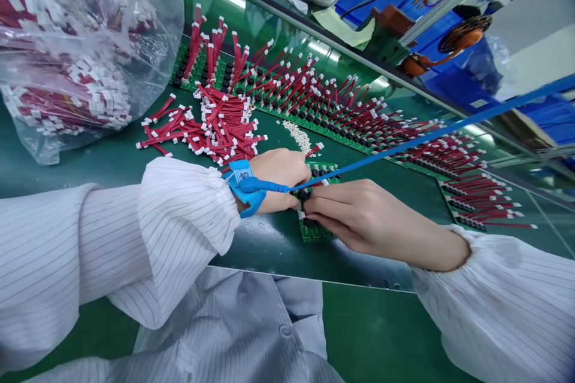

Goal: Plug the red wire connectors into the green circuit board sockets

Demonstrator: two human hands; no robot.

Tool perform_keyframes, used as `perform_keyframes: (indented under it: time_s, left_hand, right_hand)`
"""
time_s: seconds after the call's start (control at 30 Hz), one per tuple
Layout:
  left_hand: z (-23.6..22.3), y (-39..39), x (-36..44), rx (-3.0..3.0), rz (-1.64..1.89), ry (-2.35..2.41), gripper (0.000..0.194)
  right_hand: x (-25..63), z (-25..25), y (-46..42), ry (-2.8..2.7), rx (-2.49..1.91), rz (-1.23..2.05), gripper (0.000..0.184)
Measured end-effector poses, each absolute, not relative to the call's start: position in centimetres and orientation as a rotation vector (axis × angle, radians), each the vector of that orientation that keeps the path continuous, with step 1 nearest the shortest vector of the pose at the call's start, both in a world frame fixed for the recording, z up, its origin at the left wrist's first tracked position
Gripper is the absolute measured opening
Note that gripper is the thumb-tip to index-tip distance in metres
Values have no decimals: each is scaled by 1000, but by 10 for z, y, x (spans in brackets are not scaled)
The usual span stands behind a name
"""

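A small green circuit board (317,232) with black round parts lies on the green bench near its front edge. My left hand (281,173), wearing a blue wrist strap (245,187), is curled over the board's left side, thumb and fingers closed at it. From the right, my right hand (359,209) reaches over the same board with its fingertips pinched together. A white connector (301,214) shows by those fingertips; what they pinch is mostly hidden. Just behind the hands, a red cable with white ends (314,149) sticks up.
Red cables (224,122) lie in a heap behind my left hand, beside small white pieces (297,134). A plastic bag of cables (90,54) stands at left. Boards with upright cables (332,108) form a long row. The strap's blue cord (426,134) crosses above my right hand.
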State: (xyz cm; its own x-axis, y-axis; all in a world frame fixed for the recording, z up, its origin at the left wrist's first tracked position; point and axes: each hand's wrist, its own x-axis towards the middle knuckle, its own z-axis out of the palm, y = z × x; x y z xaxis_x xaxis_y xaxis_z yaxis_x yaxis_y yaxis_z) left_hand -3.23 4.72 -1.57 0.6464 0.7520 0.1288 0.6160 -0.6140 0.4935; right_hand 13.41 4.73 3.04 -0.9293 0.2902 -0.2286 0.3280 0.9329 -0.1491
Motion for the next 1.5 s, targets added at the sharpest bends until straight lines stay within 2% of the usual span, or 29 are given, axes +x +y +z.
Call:
perform_keyframes:
  time_s: [0.17, 0.37, 0.6, 0.93, 1.5]
  left_hand:
    - [-15, 48, -32, 2477, 458, 1065, 18]
    - [-14, 47, -32, 2474, 450, 1086, 17]
    - [-11, 44, -33, 2466, 443, 1101, 16]
    - [-10, 41, -34, 2448, 456, 1098, 19]
    - [-16, 41, -31, 2371, 552, 1101, 17]
  right_hand:
    - [132, 35, 50, 2877, 545, -507, 22]
    - [128, 38, 47, 2785, 560, -332, 26]
    - [121, 40, 46, 2722, 542, -287, 25]
    - [104, 43, 40, 2577, 451, 26, 25]
    - [102, 40, 36, 2589, 661, -161, 19]
